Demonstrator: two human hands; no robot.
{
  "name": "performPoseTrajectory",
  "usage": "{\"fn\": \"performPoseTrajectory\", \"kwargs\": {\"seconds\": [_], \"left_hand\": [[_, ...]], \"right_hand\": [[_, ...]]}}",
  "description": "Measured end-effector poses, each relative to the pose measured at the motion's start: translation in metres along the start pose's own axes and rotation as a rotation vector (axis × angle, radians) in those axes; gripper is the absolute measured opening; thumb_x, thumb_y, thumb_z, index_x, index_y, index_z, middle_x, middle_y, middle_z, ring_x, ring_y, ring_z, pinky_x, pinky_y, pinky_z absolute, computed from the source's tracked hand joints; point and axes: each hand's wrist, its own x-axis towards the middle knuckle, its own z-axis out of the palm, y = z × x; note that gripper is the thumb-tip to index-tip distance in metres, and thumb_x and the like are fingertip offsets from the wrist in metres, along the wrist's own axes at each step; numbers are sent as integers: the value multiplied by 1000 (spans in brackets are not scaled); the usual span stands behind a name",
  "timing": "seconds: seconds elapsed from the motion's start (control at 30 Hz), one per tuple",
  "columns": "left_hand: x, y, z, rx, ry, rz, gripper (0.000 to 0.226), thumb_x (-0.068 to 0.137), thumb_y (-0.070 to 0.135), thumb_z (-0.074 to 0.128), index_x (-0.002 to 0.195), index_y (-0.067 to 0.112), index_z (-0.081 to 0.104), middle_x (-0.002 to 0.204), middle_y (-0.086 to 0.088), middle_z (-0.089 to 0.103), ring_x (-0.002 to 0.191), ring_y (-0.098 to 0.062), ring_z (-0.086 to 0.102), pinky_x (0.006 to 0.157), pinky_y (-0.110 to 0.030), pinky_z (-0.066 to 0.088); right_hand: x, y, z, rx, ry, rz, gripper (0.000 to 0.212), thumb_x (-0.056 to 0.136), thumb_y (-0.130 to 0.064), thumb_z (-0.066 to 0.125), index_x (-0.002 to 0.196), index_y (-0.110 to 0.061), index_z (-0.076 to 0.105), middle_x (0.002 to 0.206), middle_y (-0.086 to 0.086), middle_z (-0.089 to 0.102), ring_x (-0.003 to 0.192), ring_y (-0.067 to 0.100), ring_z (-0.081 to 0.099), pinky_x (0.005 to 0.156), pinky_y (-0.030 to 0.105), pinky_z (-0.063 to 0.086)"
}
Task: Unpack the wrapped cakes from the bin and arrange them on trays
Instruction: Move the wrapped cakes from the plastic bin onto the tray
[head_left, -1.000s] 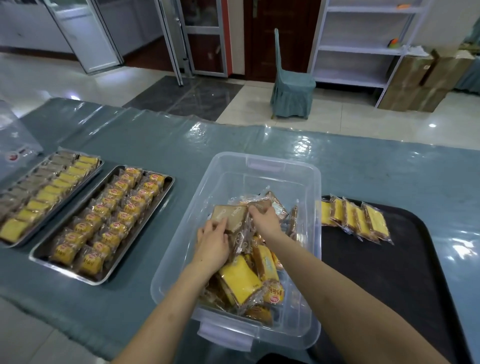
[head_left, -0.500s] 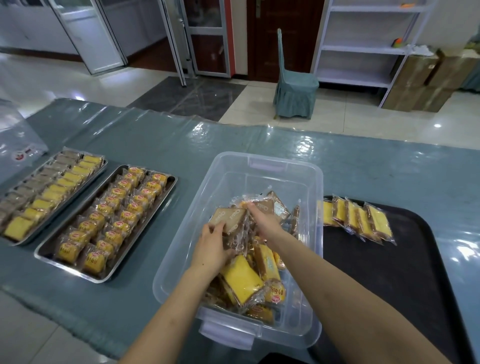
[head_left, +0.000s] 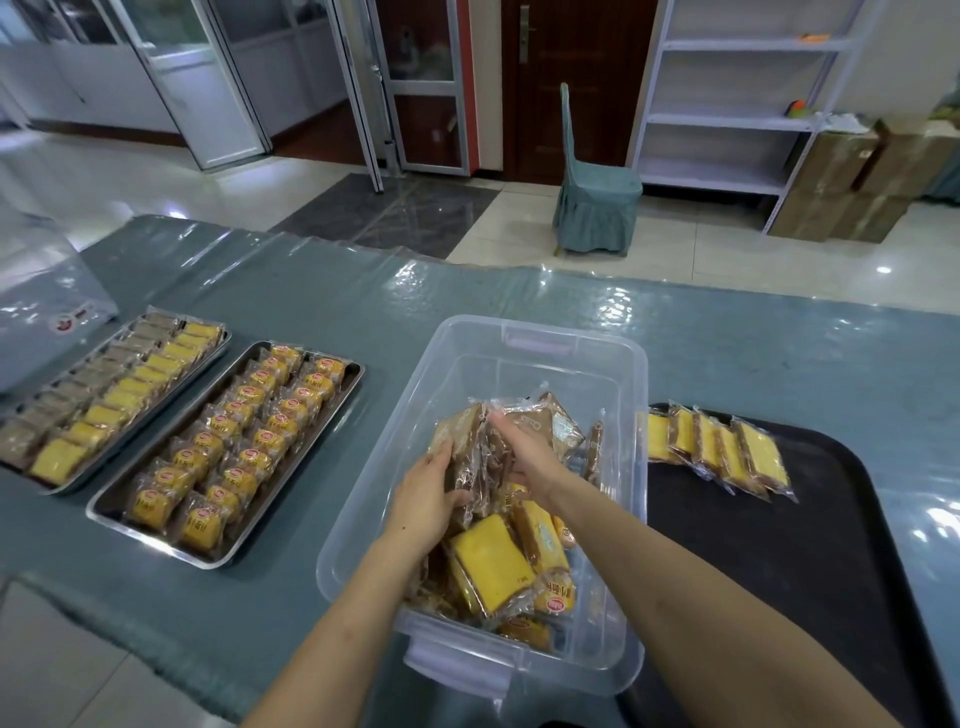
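Note:
A clear plastic bin (head_left: 628, 384) stands in the middle of the table with several wrapped cakes piled in its near half. Both my hands are inside it. My left hand (head_left: 426, 499) grips a stack of brown wrapped cakes (head_left: 460, 434) from the left. My right hand (head_left: 530, 457) holds the same bundle of brown wrapped cakes from the right, fingers curled over the wrappers. A large yellow wrapped cake (head_left: 491, 558) lies below my hands. On the black tray (head_left: 810, 545) at the right, a row of yellow wrapped cakes (head_left: 722, 449) sits along its far edge.
Two metal trays stand at the left: one (head_left: 343, 400) filled with small round wrapped cakes, the farther one (head_left: 104, 457) with rectangular yellow and brown cakes. A clear plastic bag (head_left: 47, 312) lies at the far left. A covered chair (head_left: 597, 202) and shelves stand beyond the table.
My hands have drawn the brown wrapped cakes together and tipped them more upright in the bin. The left hand has closed in against the stack.

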Motion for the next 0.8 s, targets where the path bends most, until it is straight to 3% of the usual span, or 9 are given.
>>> {"fn": "performPoseTrajectory", "kwargs": {"seconds": [0.1,0.13,0.23,0.3,0.37,0.47,0.63,0.8], "left_hand": [[2,4,-4,-109,21,42,78,99,29,68,164,32,24,150,-2,55,134,-23,55,108,-36,45],[2,6,-4,-125,19,56,78,100,26,68,164,32,24,152,-2,55,135,-22,54,109,-35,44],[2,12,-2,-113,-5,41,76,100,20,68,163,27,26,152,-5,52,137,-25,53,111,-33,40],[0,11,1,-136,-8,-21,71,100,23,68,161,28,31,139,-8,47,129,-27,56,110,-33,41],[-2,8,1,-159,-14,-86,66,99,30,69,156,30,38,131,-6,41,121,-27,59,108,-34,43],[-4,3,-2,-92,-42,-138,63,96,39,71,150,22,43,137,-10,47,121,-28,58,109,-38,45],[-6,1,-8,-16,-134,-158,66,91,34,79,143,16,43,131,-7,65,115,-26,64,96,-38,53],[-7,5,-10,-41,-170,-176,73,93,29,76,150,15,32,142,-10,59,121,-29,63,96,-39,53]], "right_hand": [[-5,-3,3,42,-29,-5,73,94,-69,59,151,-23,51,143,2,60,119,21,60,100,50,52],[-7,-4,5,41,-38,-7,68,96,-66,59,149,-24,53,142,2,60,115,19,60,101,49,52],[-7,2,11,-64,-41,-40,65,103,-56,56,156,-19,45,161,5,46,143,27,47,118,50,39],[-11,2,12,-77,-38,-42,65,106,-54,51,159,-18,41,165,5,41,149,27,41,115,44,36],[-12,1,11,-70,-53,-26,71,105,-63,43,162,-22,36,168,4,35,153,28,35,118,45,30],[-12,5,9,-80,-94,0,89,95,-83,34,166,-29,23,174,1,20,159,30,21,126,56,18],[-8,15,14,-83,-94,36,125,75,-93,57,168,-28,5,176,6,10,158,34,22,123,61,28],[-10,15,15,-93,-110,54,125,77,-88,61,166,-22,3,174,9,14,155,36,27,119,59,37]]}}
